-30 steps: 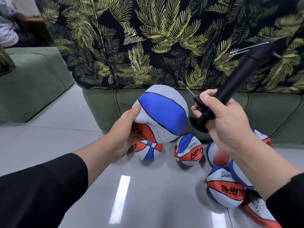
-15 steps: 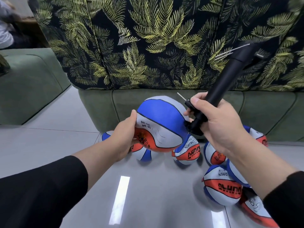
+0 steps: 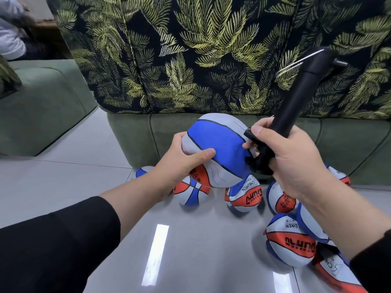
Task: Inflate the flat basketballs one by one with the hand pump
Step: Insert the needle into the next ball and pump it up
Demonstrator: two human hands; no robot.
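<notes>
Above the grey tiled floor (image 3: 63,187), in front of the green sofa base (image 3: 165,132), the left hand (image 3: 179,163) holds a soft, dented basketball (image 3: 218,149), thumb pressing its top and fingers curled under it. Over the last second this ball has come down and closer to the body, and has turned so its blue panel now faces up. The right hand (image 3: 296,157), curled round the lower barrel of the black hand pump (image 3: 296,98), has closed in until the pump's lower end sits right beside the ball. I judge this as lining up the needle with the valve, so pumping has not yet begun.

A thin needle (image 3: 240,125) shows just past the ball's upper edge, but whether it touches the ball cannot be told. The valve itself is not visible. The pump's nozzle end is hidden behind the right hand. More basketballs (image 3: 245,193) lie on the floor below, some cut off at the right edge, and how flat they are is hard to judge.
</notes>
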